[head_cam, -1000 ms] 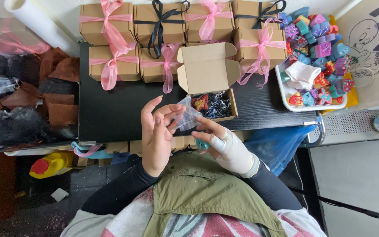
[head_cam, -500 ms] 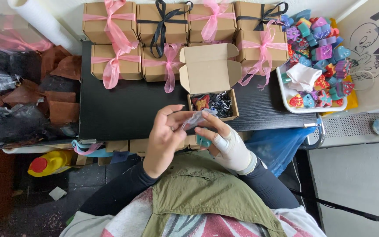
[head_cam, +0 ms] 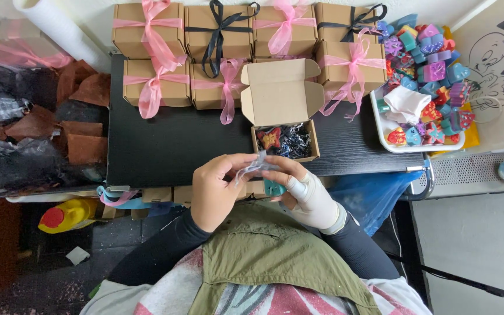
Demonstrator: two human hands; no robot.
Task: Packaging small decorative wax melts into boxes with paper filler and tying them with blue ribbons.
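Note:
My left hand (head_cam: 212,192) and my right hand (head_cam: 305,189), which wears a white bandage-like wrap, meet just below the front edge of a black table (head_cam: 164,146). Together they pinch a small clear plastic bag (head_cam: 253,166). A teal piece (head_cam: 274,188) shows under my right fingers. Just beyond my hands an open brown cardboard box (head_cam: 284,119) sits on the table, lid up, with a red-orange star-shaped piece (head_cam: 270,138) and dark shredded filler (head_cam: 294,142) inside.
Several closed brown gift boxes with pink ribbons (head_cam: 150,70) and black ribbons (head_cam: 217,35) line the table's back. A white tray (head_cam: 415,147) of colourful small pieces and a white cloth stands at right. Dark bags and brown sheets (head_cam: 36,128) lie left; a yellow bottle (head_cam: 68,214) lies below.
My hands have drawn down and closer together, from raised with the left fingers spread to both pinching the clear bag near the table's front edge.

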